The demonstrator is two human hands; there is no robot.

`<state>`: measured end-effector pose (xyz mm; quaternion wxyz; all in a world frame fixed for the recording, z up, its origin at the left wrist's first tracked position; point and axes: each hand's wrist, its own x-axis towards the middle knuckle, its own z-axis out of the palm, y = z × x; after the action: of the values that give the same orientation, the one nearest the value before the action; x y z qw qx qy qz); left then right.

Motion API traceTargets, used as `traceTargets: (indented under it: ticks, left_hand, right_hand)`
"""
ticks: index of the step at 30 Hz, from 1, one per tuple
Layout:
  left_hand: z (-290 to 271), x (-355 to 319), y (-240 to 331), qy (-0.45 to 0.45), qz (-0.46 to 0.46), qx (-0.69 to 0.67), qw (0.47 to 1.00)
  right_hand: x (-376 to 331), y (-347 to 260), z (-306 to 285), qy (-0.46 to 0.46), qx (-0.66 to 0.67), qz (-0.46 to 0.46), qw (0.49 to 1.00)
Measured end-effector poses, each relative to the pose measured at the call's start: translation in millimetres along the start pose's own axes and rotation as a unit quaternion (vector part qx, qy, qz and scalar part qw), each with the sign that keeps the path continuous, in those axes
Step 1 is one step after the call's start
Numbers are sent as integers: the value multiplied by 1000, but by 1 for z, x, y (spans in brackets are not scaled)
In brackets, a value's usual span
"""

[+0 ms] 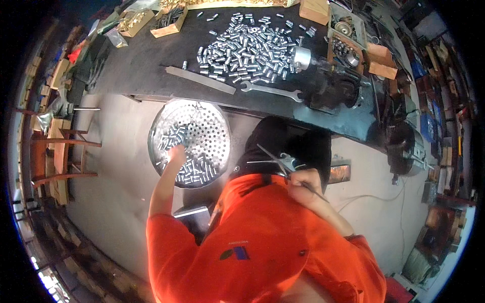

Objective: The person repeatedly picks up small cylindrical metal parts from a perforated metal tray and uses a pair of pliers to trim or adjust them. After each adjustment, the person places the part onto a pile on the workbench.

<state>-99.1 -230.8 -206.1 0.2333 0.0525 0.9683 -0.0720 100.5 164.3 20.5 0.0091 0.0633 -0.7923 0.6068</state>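
My left hand point(176, 153) reaches over a round perforated metal basin point(214, 118). Its fingers are curled down at the small silver metal sleeves point(197, 171) piled in the basin; what they grip, if anything, is hidden. Close to my body, above my lap, my right hand point(305, 183) is closed around a slim, pointed metal tool point(269, 154), whose exact kind I cannot make out. Just ahead of that hand a small bright forked metal piece point(288, 161) shows; whether it belongs to the tool is unclear.
On the dark workbench point(136, 65) lies a large heap of silver sleeves point(247, 48). A flat metal bar point(199, 80) and an open-end wrench point(271, 91) rest before it. A machine with a round chuck point(301, 58) stands right; boxes of parts point(169, 22) line the back. Left is a wooden chair point(63, 159).
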Motion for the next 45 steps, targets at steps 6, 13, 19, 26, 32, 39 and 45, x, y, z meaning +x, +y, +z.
traceTargets:
  ticks: [6,13,19,26,32,39,45]
  left_hand:
    - [-6,-7,18,-6,16,31,999]
    - [-16,-6,26,-32,27,72,997]
    - [-24,-8,21,11,41,55,998]
    - [-57,-44,68,149,98,-260,949]
    - [-108,-96,141,-112,159,-632,750]
    - [-154,-149,189,-312,196,-779,507]
    - [-142,-155,195,-360,248,-793,425]
  right_hand:
    - [-6,1,-1,2,4,21,1000]
    - [-6,2,-1,3,0,24,1000]
    - [-10,13,2,4,20,38,999]
    - [-7,14,3,5,-17,33,999]
    - [-1,2,-5,-30,39,48,998]
    - [5,-4,-10,-14,58,41,997]
    - [2,2,-13,-6,40,31,999]
